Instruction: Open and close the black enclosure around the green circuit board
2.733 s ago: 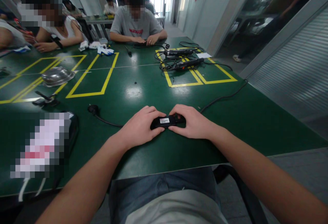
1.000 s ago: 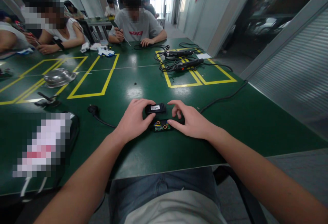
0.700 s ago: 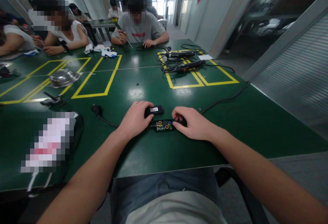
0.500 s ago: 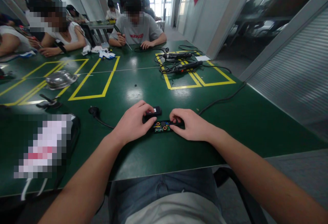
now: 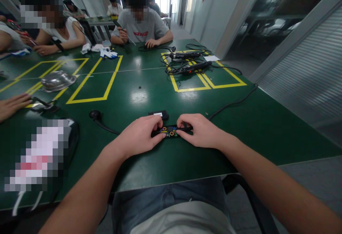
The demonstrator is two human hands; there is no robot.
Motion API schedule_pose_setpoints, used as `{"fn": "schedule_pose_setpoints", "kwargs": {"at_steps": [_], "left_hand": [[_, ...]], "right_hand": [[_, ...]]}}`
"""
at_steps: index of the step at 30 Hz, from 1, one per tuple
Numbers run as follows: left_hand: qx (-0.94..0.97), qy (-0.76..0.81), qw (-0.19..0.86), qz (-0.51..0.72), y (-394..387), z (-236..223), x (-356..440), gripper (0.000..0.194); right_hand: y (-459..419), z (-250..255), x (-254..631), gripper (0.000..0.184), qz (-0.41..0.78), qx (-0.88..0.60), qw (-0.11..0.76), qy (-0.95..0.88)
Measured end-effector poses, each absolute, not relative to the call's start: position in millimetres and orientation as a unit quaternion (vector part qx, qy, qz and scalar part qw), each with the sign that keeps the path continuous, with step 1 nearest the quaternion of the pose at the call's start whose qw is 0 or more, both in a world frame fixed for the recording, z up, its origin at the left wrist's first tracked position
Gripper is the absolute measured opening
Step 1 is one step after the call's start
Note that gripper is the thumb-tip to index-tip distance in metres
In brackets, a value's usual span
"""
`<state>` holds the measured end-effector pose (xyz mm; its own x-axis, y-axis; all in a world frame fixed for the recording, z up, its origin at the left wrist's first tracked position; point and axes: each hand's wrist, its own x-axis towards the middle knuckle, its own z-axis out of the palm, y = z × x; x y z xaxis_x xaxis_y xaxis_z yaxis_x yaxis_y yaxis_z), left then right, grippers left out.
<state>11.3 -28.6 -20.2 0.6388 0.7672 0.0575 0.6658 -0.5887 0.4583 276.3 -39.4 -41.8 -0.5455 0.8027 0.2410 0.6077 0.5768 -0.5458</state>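
On the green table in front of me lies an opened black power adapter (image 5: 171, 136), its circuit board with copper coils facing up. My left hand (image 5: 143, 133) pinches its left end, where a black cord enters between thumb and fingers. The fingers of my right hand (image 5: 201, 130) are closed on the right end, around the root of the other black cord (image 5: 188, 128). Just behind the adapter, near my left fingertips, rests a ribbed black cover (image 5: 163, 115) bearing a white label. My fingers hide both ends of the adapter.
Left of my hands lies the cord's plug (image 5: 95, 115). Two corded electric screwdrivers (image 5: 196, 68) lie at the back right among tangled cables. A metal bowl (image 5: 58, 81), a pixelated device (image 5: 40, 152) and a co-worker's hand (image 5: 14, 106) are at left. Gloves (image 5: 109, 53) lie farther back.
My left hand has come down from beside the black cover onto the adapter's left end. My right hand stays where it was. A co-worker's hand has appeared at the left edge.
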Motion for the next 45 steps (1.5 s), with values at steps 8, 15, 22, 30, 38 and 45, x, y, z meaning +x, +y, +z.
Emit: {"fn": "schedule_pose_setpoints", "kwargs": {"at_steps": [8,15,22,30,38,45], "left_hand": [[0.879,0.396,0.214,0.159,-31,-14,9,0.011],[0.874,0.4,0.234,0.143,-27,-19,4,0.009],[0.887,0.39,0.204,0.138,-24,-15,1,0.008],[0.869,0.425,0.136,0.212,-19,-30,8,0.037],[0.843,0.488,0.151,0.167,-13,-31,9,0.037],[0.887,0.36,0.214,0.195,-28,-22,12,0.037]], "right_hand": [[-38,-38,278,0.009,0.224,-0.394,0.27,-0.85],[-36,-42,280,0.012,0.214,-0.408,0.236,-0.856],[-34,-42,280,0.013,0.199,-0.392,0.234,-0.867],[-35,-45,281,0.01,0.182,-0.406,0.238,-0.863],[-35,-46,280,0.028,0.196,-0.414,0.253,-0.852],[-38,-46,280,0.043,0.192,-0.4,0.279,-0.852]]}}
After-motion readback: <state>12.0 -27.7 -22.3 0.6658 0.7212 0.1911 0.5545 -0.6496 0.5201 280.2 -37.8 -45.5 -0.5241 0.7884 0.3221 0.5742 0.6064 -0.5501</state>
